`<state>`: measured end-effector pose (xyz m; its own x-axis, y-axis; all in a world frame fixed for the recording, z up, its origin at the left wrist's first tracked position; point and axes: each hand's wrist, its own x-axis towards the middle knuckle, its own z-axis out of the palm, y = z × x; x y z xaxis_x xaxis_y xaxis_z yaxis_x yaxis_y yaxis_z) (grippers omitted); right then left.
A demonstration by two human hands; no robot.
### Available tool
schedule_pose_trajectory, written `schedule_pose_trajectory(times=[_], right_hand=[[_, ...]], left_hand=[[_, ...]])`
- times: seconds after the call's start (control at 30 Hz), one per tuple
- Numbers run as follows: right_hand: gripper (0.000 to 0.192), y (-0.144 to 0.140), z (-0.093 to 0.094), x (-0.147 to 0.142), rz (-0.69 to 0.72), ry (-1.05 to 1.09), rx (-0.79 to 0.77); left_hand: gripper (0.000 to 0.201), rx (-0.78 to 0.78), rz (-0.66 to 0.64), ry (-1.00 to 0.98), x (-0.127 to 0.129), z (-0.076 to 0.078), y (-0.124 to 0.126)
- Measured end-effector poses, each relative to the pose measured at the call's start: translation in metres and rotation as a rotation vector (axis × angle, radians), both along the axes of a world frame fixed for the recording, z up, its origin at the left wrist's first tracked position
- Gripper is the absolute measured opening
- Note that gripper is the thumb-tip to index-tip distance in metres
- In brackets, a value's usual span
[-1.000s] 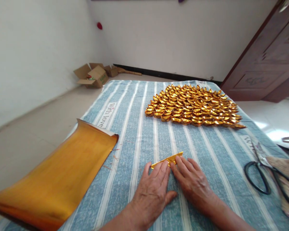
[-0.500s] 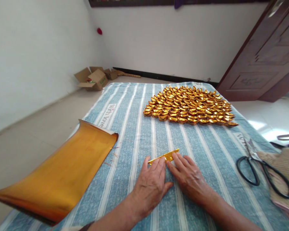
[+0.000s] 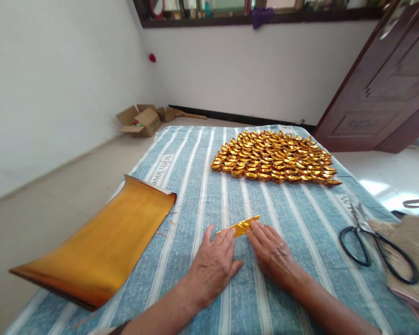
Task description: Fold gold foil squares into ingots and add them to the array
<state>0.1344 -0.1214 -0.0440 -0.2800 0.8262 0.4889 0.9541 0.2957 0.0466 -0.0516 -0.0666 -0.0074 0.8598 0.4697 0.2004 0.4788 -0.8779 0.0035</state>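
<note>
Both hands stay flat on the striped cloth as half a second ago; the left hand and right hand, fingers spread, press the folded gold strip down, gripping nothing; the creasing goes on.

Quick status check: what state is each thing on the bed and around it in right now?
Gold paper strip: folded narrow, pressed flat under both hands' fingertips.
Left hand: flat, open.
Right hand: flat, open.
Gold foil sheets: stacked, far edge curling up.
Folded gold ingots: laid in tight rows.
Scissors: closed, lying flat.
Cardboard boxes: flaps open.
Door: open.
</note>
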Motion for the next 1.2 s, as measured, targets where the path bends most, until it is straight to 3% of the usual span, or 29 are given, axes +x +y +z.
schedule_pose_trajectory(times=[0.47, 0.63, 0.77, 0.93, 1.2], right_hand=[[0.031, 0.002, -0.005, 0.002, 0.029, 0.063, -0.006], [0.032, 0.003, -0.008, 0.001, 0.034, 0.082, 0.004], [0.035, 0.004, -0.01, 0.0, 0.033, 0.074, 0.041], [0.037, 0.004, -0.014, -0.001, 0.023, 0.088, 0.058], [0.037, 0.003, -0.017, 0.002, 0.031, 0.131, 0.03]], left_hand=[[0.038, -0.066, -0.007, 0.033, 0.0, 0.007, 0.004], [0.023, -0.091, 0.013, 0.013, 0.013, 0.017, 0.012], [0.03, -0.078, -0.081, -0.054, 0.023, 0.005, 0.017], [0.034, -0.104, -0.093, -0.078, 0.02, -0.013, 0.021], [0.034, -0.129, -0.104, -0.095, 0.017, -0.012, 0.024]])
